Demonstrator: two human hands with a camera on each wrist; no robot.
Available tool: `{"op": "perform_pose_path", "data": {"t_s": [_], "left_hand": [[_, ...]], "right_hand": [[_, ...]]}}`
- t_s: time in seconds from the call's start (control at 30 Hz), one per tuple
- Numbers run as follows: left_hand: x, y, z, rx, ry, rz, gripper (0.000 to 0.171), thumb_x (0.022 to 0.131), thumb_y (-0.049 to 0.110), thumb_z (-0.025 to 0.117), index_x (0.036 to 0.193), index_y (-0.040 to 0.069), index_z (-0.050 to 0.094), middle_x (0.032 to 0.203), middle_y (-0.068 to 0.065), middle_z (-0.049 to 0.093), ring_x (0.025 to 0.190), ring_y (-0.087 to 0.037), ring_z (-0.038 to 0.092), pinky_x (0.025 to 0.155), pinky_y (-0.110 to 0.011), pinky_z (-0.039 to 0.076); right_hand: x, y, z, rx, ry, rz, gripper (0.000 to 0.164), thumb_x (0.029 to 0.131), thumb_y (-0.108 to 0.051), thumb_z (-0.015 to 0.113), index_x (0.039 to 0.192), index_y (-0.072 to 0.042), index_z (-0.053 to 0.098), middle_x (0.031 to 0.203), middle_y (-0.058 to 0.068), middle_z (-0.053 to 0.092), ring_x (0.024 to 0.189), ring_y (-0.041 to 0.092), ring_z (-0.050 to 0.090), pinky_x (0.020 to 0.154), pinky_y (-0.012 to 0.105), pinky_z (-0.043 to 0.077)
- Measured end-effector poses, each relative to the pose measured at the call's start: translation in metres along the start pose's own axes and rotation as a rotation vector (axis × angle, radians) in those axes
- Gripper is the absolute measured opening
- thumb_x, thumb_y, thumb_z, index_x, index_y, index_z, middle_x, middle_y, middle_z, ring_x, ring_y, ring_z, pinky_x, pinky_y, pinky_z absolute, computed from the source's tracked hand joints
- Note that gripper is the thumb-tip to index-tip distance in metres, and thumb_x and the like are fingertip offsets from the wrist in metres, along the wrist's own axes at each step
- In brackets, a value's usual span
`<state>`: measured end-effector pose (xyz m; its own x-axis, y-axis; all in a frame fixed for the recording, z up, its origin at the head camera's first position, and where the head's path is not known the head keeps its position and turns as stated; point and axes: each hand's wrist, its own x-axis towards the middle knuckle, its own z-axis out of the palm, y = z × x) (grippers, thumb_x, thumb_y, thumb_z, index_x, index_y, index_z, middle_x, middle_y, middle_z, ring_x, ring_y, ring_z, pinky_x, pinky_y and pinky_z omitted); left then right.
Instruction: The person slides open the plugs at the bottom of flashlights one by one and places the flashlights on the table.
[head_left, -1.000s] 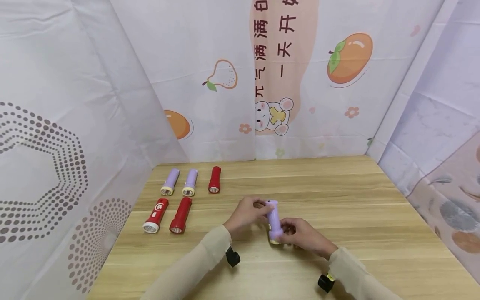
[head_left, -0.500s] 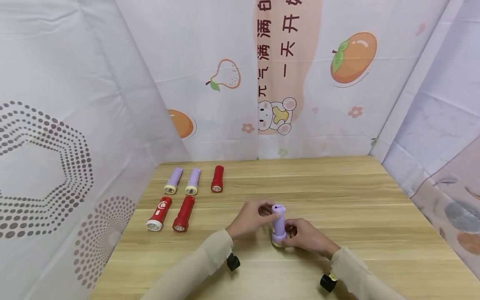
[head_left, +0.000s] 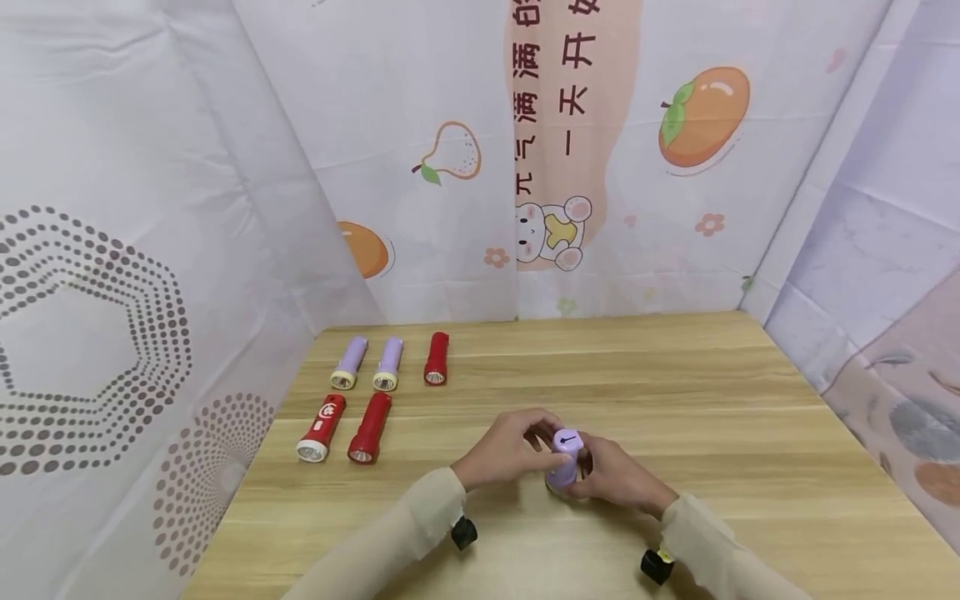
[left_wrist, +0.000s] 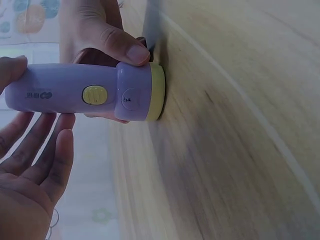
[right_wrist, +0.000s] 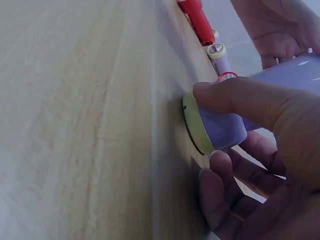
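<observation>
A purple flashlight [left_wrist: 70, 90] with a pale yellow rim and a yellow slide switch stands lens-down at the table, between both hands. My left hand [head_left: 510, 450] holds its tail end between thumb and fingers. Lower down, my right hand [head_left: 618, 475] grips the wider head, with the thumb at the yellow rim in the right wrist view. The lens faces the wood and is hidden. In the head view the tail end, with a dark slot in it, points up toward the camera.
On the wooden table [head_left: 675, 383], two purple flashlights [head_left: 389, 357] and a red flashlight [head_left: 437, 358] lie at the back left. Before them lie a white-rimmed red flashlight [head_left: 322, 425] and a plain red flashlight [head_left: 371, 427]. Printed cloth [head_left: 450, 250] hangs behind.
The purple flashlight has been tipped from leaning to upright, its tail end turning toward the head camera. My left hand has moved slightly right and nearer with it; the right has stayed at the head.
</observation>
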<state>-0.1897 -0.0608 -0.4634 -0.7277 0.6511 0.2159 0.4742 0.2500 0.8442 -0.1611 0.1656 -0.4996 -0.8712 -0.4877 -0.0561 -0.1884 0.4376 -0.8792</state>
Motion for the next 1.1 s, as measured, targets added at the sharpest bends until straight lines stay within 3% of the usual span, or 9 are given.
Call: {"op": "perform_pose_path", "data": {"t_s": [0.27,0.47,0.63,0.83,1.1], "left_hand": [[-0.002,-0.002,0.001,0.058,-0.022,0.022,0.029,0.092,0.034,0.08,0.116,0.021,0.069,0.103,0.016,0.069,0.094,-0.002,0.065,0.081,-0.028,0.056],[-0.002,-0.002,0.001,0.063,-0.029,0.042,0.029,0.092,0.033,0.08,0.117,0.021,0.069,0.104,0.016,0.069,0.094,-0.002,0.064,0.081,-0.028,0.056],[-0.002,-0.001,0.001,0.049,-0.055,0.039,0.028,0.094,0.036,0.077,0.118,0.023,0.067,0.106,0.015,0.068,0.098,-0.002,0.064,0.084,-0.029,0.056],[-0.004,0.001,0.0,-0.002,-0.043,-0.021,0.026,0.102,0.036,0.065,0.122,0.021,0.069,0.111,0.013,0.068,0.103,-0.004,0.063,0.09,-0.028,0.053],[-0.006,0.0,0.002,-0.203,-0.005,-0.174,0.023,0.102,0.032,0.068,0.121,0.022,0.073,0.115,0.013,0.071,0.104,-0.009,0.065,0.092,-0.029,0.051]], "right_hand": [[-0.002,0.0,-0.003,0.008,-0.01,-0.009,0.058,0.082,-0.017,0.088,0.132,-0.008,0.061,0.106,0.004,0.064,0.093,0.023,0.056,0.076,0.028,0.048],[-0.001,0.002,-0.009,-0.066,-0.036,-0.04,0.035,0.086,-0.031,0.086,0.114,-0.02,0.068,0.091,0.003,0.062,0.08,0.015,0.054,0.065,0.025,0.046],[-0.003,0.002,-0.011,-0.056,-0.043,-0.006,0.033,0.085,-0.033,0.086,0.111,-0.023,0.068,0.088,0.0,0.061,0.079,0.014,0.054,0.064,0.026,0.046],[-0.004,-0.001,-0.01,-0.063,-0.039,-0.019,0.038,0.086,-0.033,0.085,0.119,-0.024,0.067,0.09,-0.001,0.063,0.079,0.015,0.056,0.064,0.026,0.048],[-0.004,0.0,-0.01,-0.071,-0.051,-0.002,0.042,0.086,-0.033,0.085,0.121,-0.02,0.066,0.088,0.001,0.062,0.077,0.015,0.055,0.062,0.026,0.046]]}}
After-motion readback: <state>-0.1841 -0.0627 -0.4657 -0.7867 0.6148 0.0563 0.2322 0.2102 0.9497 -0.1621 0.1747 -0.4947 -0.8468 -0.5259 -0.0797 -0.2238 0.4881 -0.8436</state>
